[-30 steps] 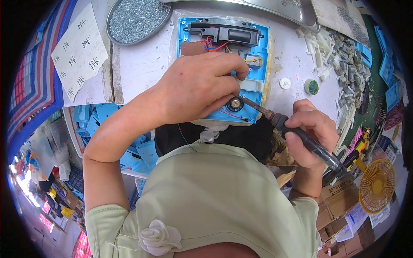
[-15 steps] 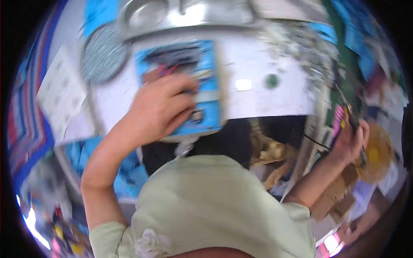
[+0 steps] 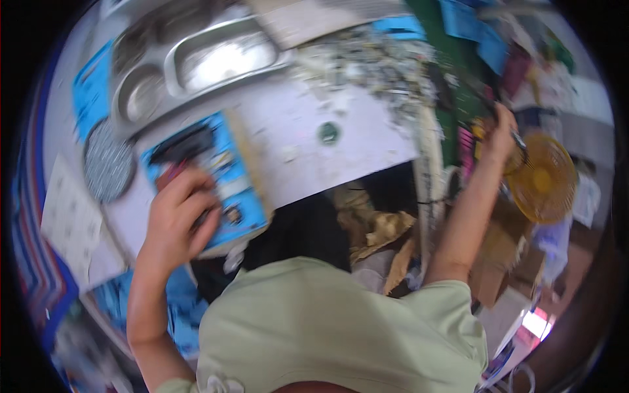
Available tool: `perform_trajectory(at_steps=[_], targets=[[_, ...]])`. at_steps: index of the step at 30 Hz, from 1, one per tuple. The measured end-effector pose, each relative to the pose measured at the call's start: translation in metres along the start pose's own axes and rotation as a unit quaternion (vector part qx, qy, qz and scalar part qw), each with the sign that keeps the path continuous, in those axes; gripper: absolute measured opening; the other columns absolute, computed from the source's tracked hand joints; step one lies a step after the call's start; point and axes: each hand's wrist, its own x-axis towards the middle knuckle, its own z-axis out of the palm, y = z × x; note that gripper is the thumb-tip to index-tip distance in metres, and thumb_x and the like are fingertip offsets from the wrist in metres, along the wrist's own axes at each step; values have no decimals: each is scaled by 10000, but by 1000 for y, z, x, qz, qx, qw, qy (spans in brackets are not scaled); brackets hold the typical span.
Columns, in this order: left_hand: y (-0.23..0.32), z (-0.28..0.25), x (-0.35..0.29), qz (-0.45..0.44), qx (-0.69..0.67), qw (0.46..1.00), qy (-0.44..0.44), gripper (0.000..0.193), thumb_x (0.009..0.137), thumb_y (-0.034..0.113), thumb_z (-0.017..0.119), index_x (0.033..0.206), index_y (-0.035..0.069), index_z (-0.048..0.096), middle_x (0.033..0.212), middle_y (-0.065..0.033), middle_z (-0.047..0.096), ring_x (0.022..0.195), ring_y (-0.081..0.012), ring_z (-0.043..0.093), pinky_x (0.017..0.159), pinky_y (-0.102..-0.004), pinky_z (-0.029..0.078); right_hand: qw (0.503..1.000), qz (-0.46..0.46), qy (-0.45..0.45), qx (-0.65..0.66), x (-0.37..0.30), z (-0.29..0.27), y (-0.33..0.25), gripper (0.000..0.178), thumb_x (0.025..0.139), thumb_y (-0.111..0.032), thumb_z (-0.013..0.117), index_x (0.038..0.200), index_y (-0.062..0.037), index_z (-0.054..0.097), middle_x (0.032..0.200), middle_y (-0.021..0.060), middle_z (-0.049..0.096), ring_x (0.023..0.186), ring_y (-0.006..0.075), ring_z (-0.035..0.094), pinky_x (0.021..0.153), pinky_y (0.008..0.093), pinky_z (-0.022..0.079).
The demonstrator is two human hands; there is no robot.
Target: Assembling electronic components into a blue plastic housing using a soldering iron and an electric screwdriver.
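Observation:
My left hand (image 3: 178,213) rests at a blue-covered board (image 3: 242,213), its fingers curled beside red wires (image 3: 174,171) and a black part (image 3: 187,143). Whatever the fingertips grip is hidden under them. A small round brown and metal part (image 3: 232,214) lies on the board to the right of the fingers. Out to the right, my right hand (image 3: 500,139) is closed around a slim tool with a dark handle (image 3: 520,140); blur hides its exact kind. An amber see-through bowl (image 3: 545,187) sits just beyond that hand.
A steel compartment tray (image 3: 216,56) stands at the back left, a grey round disc (image 3: 109,160) below it. Many small pale pieces (image 3: 373,62) are heaped at the table's back. A green round piece (image 3: 329,133) lies mid-table. Cardboard (image 3: 501,262) is at lower right.
The view has swung, so the table items sit further left. My right hand, with the tool, has moved farther away from me. My left hand stays at the blue board.

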Motion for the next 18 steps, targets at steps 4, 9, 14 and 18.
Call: perform_trajectory(at_steps=[4,9,14,18], targets=[[-2,-1,-1,8,-14,1000,3,171,770,44,748,916,33,658,1074,-126,634,917,-329,663,759,-414,552,951,191,-57,234,-21,0,23,258,998,-248,674,1106,-14,679,1026,154,680,804,192,629,817,380,567],[-6,-1,-13,13,-37,997,60,285,739,-28,750,1012,50,724,1085,-128,633,915,-284,686,751,-353,569,919,152,-237,275,-145,49,-13,349,1005,-222,649,1249,28,638,1014,128,689,812,167,616,882,367,538],[-1,9,-21,4,-32,987,157,274,727,-23,743,990,46,704,1079,-118,647,846,-282,671,728,-372,566,868,-177,-461,-53,-303,147,-77,212,752,-33,829,934,-56,722,885,51,677,769,194,602,717,321,473],[-1,6,-21,29,2,986,165,333,693,-90,712,1000,36,733,1100,-139,614,876,-257,654,722,-321,564,778,-368,-498,-110,-344,188,-92,269,688,-205,876,848,-102,686,791,30,573,788,253,540,788,418,384]])
